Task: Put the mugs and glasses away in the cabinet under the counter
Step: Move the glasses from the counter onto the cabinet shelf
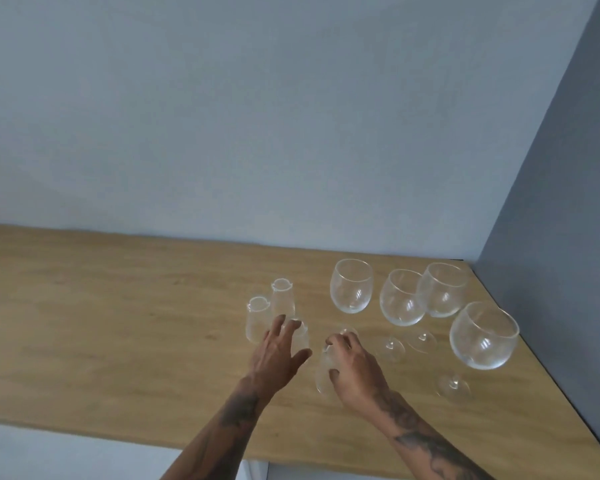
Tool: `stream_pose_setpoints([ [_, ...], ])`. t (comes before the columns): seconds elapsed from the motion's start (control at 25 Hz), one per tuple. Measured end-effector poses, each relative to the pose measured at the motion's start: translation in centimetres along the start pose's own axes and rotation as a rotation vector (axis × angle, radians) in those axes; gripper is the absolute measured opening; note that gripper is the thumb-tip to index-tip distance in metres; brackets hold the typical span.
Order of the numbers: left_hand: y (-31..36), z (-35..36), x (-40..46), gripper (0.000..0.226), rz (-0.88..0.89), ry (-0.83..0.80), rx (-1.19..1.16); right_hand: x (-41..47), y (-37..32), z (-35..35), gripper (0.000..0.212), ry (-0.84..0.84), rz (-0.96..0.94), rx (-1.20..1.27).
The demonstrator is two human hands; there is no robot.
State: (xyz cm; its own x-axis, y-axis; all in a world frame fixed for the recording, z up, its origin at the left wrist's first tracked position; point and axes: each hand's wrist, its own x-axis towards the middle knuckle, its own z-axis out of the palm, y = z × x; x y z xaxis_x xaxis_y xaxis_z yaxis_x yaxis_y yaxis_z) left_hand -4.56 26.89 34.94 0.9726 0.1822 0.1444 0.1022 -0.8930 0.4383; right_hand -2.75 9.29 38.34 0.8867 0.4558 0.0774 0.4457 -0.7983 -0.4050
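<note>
- One wooden countertop [118,323], bearing every piece still to be stowed; all of it crowded toward the right corner by the grey wall. Nothing in the cabinet as far as this view shows: only a pale strip below the counter's front edge, too little to call a door.
- Four balloon wine glasses, upright on their stems: back-left wine glass [351,287], middle wine glass [400,299], back-right wine glass [442,291], nearest wine glass [482,337]. The middle and back-right bowls overlapping in view, possibly touching. Probably left for later, being tall, top-heavy and awkward to take two at a time.
- Two bare hands, both over the small glasses, likely so as to carry one in each on a single trip.
- Right hand [355,367]: fingers curled over the top and thumb against the side of the nearest small glass [324,372], closed round it. Whether lifted or resting on the wood, cannot tell.
- Left hand [274,355]: fingers spread wide, reaching over the second small glass [300,336]; fingertips at its top, no closed grasp yet.
- Two more small glasses just behind, near each other: left small glass [257,318] and rear small glass [283,297]. Seemingly mouth-down, wider at the base; blurred, so not certain.
- No mugs in sight. Judged an early stage, with eight glasses on the counter.
</note>
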Motion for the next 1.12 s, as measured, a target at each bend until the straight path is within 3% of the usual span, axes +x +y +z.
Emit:
stream_pose_setpoints([
  [0.2,-1.0,-2.3,-3.4,0.042,-0.003,0.022,-0.004,0.5,-1.9,-0.3,0.051,-0.120,-0.044,0.009],
  [0.48,-4.3,-5.3,-4.4,0.062,-0.137,0.017,-0.062,2.4,-3.8,2.0,0.045,-0.073,-0.105,0.055],
  [0.64,-5.1,-4.9,-2.5,0.066,-0.063,-0.064,-0.092,3.5,-5.7,2.9,0.048,-0.057,-0.076,0.049],
  [0.76,-6.1,-5.8,-1.4,0.072,-0.016,-0.127,-0.106,4.0,-5.5,2.0,0.060,-0.148,-0.038,0.077],
  [0.84,-6.7,-7.6,-0.3,0.070,-0.061,-0.036,-0.145,5.4,-4.8,0.5,0.067,-0.195,-0.004,0.131],
  [0.96,-6.9,-8.9,4.3,0.050,-0.093,0.167,-0.229,11.6,-5.8,-0.7,0.044,0.026,-0.030,0.086],
  [1.04,-6.4,-8.0,7.1,0.047,-0.095,0.090,-0.173,16.3,-7.2,0.2,0.040,0.072,-0.095,0.064],
  [1.12,-6.0,-6.4,8.3,0.048,-0.127,-0.027,-0.155,19.4,-7.8,2.4,0.044,-0.053,-0.139,0.012],
])
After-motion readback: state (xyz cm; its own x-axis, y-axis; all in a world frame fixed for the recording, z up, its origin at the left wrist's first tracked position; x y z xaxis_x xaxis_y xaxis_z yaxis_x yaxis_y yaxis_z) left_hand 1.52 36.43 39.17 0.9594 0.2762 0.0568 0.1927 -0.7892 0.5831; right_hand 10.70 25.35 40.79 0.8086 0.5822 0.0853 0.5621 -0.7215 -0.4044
